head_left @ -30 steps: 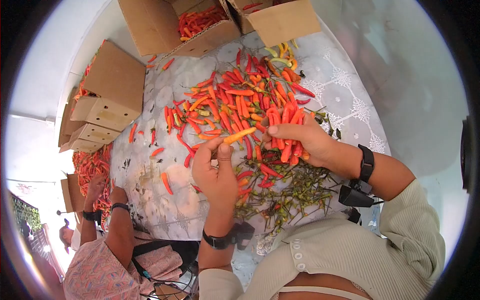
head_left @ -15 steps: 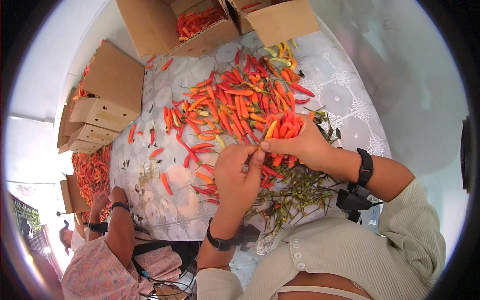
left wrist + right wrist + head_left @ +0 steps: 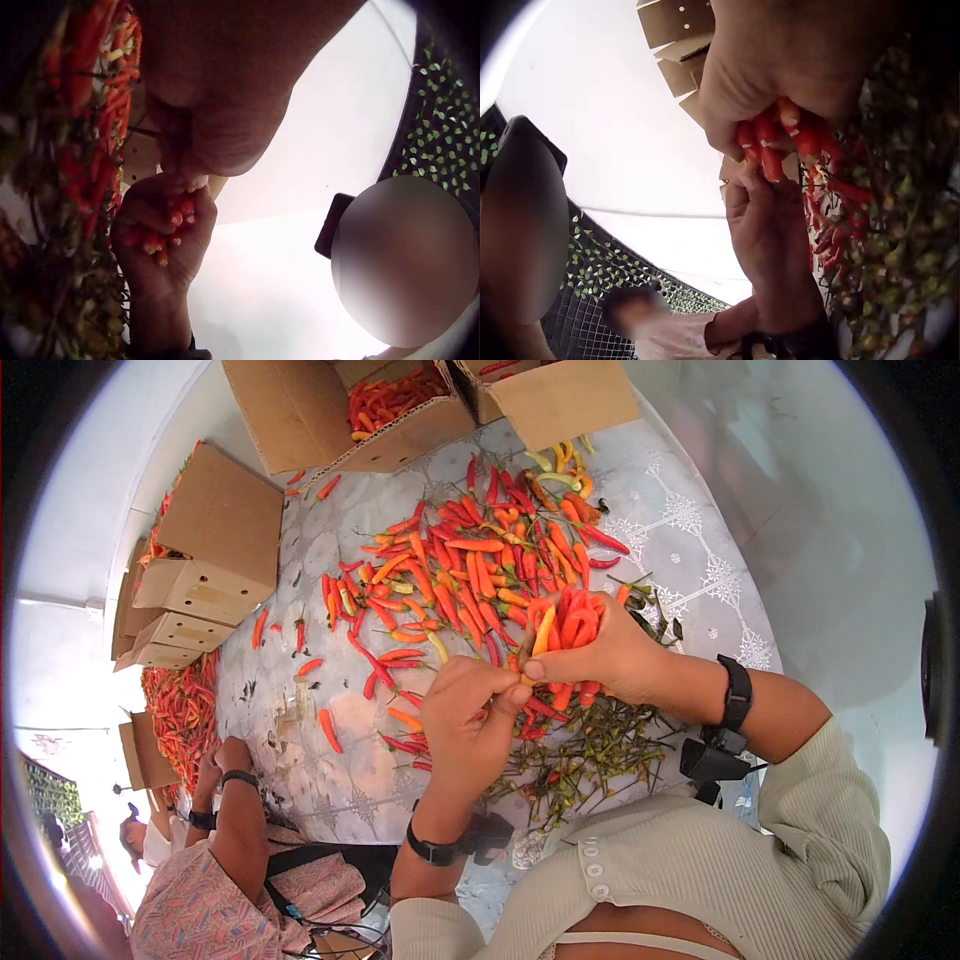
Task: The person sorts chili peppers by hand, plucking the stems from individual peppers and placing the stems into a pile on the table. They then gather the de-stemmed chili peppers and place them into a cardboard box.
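Note:
A bunch of red chilies (image 3: 575, 622) is gripped in my right hand (image 3: 622, 652), its cut-looking pale ends showing below the fingers in the right wrist view. One yellow-orange chili (image 3: 543, 630) stands at the front of that bunch, under the right thumb. My left hand (image 3: 465, 725) meets the right thumb tip and pinches the lower end of this chili between thumb and forefinger. From the left fingers a thin dark stem (image 3: 142, 131) sticks out in the left wrist view. Loose chilies (image 3: 450, 575) lie spread beyond both hands.
Green stems (image 3: 590, 755) are heaped near the table's front edge. Cardboard boxes with chilies (image 3: 400, 440) stand at the back, and another box (image 3: 220, 525) at the left. Another person's hand (image 3: 232, 755) works at a chili heap (image 3: 180, 710) on the left.
My left hand, first holding the yellow-orange chili apart, has moved right to my right hand. That chili now stands with the bunch, its lower end between the hands.

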{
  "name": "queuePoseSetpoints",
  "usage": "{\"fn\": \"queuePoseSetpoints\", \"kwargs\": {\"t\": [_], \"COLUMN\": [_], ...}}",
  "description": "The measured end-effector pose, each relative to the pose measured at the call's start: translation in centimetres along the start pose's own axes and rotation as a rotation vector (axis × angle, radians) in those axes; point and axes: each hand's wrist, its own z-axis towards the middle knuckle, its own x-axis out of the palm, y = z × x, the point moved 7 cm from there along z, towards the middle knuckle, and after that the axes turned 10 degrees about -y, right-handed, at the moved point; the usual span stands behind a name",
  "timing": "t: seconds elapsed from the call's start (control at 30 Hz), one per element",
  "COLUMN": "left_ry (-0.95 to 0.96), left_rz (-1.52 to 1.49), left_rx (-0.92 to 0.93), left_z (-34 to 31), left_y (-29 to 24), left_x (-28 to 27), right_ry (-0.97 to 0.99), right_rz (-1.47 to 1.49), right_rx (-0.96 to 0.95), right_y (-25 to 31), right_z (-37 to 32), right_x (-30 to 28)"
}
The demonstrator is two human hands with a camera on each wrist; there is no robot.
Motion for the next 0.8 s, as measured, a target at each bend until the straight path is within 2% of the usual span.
{"fn": "queuePoseSetpoints", "kwargs": {"t": [0.13, 0.2, 0.3, 0.43, 0.6, 0.8], "left_ry": [0.022, 0.031, 0.002, -0.054, -0.197, -0.181], "left_rz": [-0.072, -0.104, -0.116, -0.137, -0.048, 0.370], "left_rx": [0.017, 0.000, -0.050, -0.095, -0.107, 0.162], "left_z": [0.0, 0.0, 0.0, -0.1, 0.0, 0.9], "left_y": [0.1, 0.2, 0.4, 0.7, 2.1, 0.9], "left_x": [0.1, 0.2, 0.1, -0.4, -2.0, -0.6], "right_ry": [0.015, 0.054, 0.050, -0.032, -0.196, -0.209], "right_rz": [0.004, 0.151, 0.224, 0.122, 0.211, 0.204], "right_rx": [0.069, 0.095, 0.035, 0.064, 0.014, 0.023], "right_y": [-0.6, -0.5, 0.2, -0.6, 0.9, 1.6], "right_z": [0.3, 0.3, 0.4, 1.0, 1.7, 0.7], "right_x": [-0.3, 0.2, 0.5, -0.9, -2.7, -1.9]}}
